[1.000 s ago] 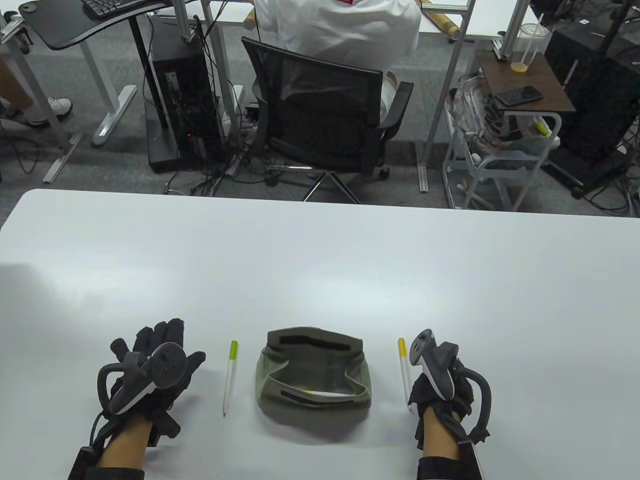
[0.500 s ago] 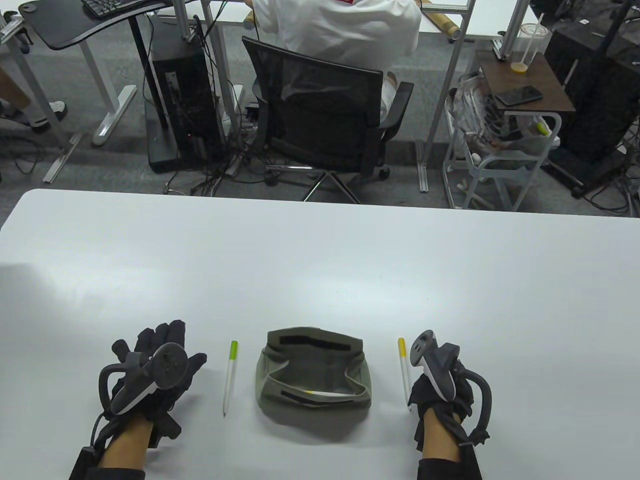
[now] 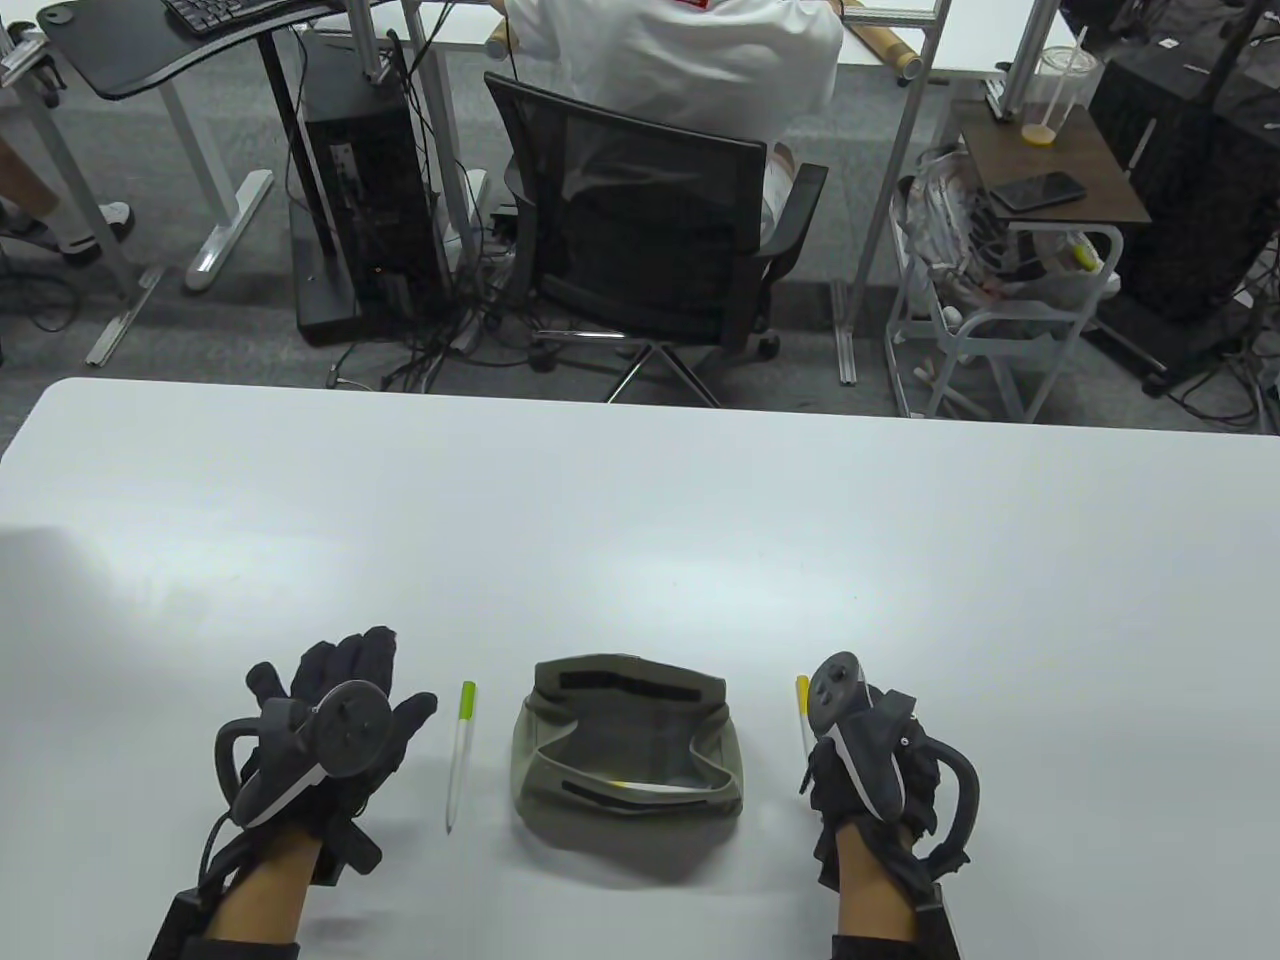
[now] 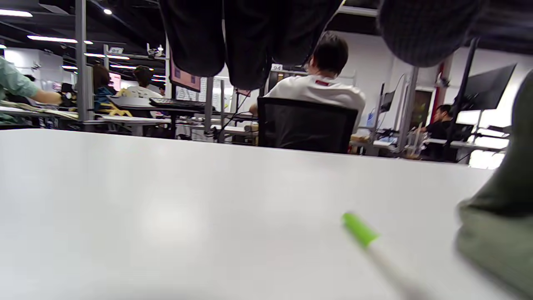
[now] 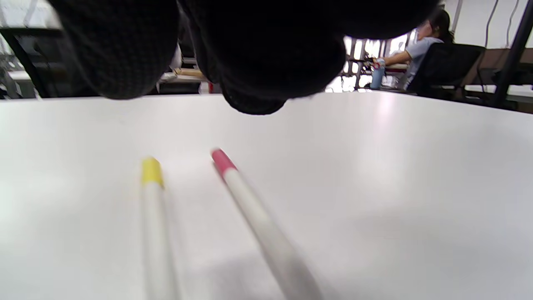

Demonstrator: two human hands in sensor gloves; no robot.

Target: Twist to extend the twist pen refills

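Note:
A white twist pen with a green cap [image 3: 461, 755] lies on the table left of an olive pouch [image 3: 625, 745]; it also shows in the left wrist view [image 4: 366, 237]. My left hand [image 3: 340, 700] hovers just left of it, fingers spread, holding nothing. A white pen with a yellow cap [image 3: 802, 700] lies right of the pouch, partly hidden under my right hand [image 3: 815, 775]. The right wrist view shows the yellow-capped pen [image 5: 152, 216] and a pink-capped pen [image 5: 250, 208] side by side on the table below my fingers [image 5: 266, 54], untouched. Another yellow-tipped pen [image 3: 655, 788] lies inside the pouch.
The white table [image 3: 640, 540] stretches wide beyond the pens. Behind its far edge a person sits in a black office chair [image 3: 650, 230]. The pouch fills the right edge of the left wrist view [image 4: 499, 233].
My left hand has moved forward and right, toward the green-capped pen, fingers spreading. My right hand has shifted slightly left and forward over the yellow-capped pen. The pens have not moved.

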